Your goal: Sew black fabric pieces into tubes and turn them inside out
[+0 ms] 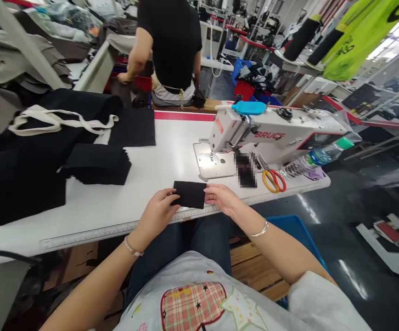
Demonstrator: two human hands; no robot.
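A small black fabric piece [189, 195] lies at the front edge of the white sewing table, between my two hands. My left hand [160, 208] grips its left edge with thumb and fingers. At the opposite edge, my right hand [221, 197] pinches the cloth's right side. Just behind the cloth is the metal needle plate [213, 161] of a white sewing machine [271, 131]. To the left sits a stack of black cut fabric pieces [98, 164].
Yellow-and-red scissors [273, 180] and a plastic water bottle [318, 157] stand right of the machine. Larger black fabric [16, 184] with a cream strap [61, 122] covers the table's left. A ruler strip [116, 228] runs along the front edge. A co-worker [171, 46] sits beyond the table.
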